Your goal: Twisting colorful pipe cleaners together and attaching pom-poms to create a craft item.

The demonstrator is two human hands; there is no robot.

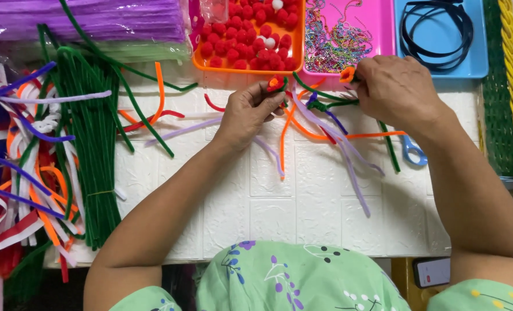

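My left hand pinches a small red and orange pipe-cleaner flower on a green stem. My right hand grips a second flower with an orange head and a green stem that runs between the two hands. Loose orange, lilac and purple pipe cleaners lie on the white board under and between my hands.
An orange tray of red pompoms, a pink tray of coloured chains and a blue tray with black bands stand at the back. Green and mixed pipe-cleaner bundles lie at left. Blue scissors lie at right, a phone near the front.
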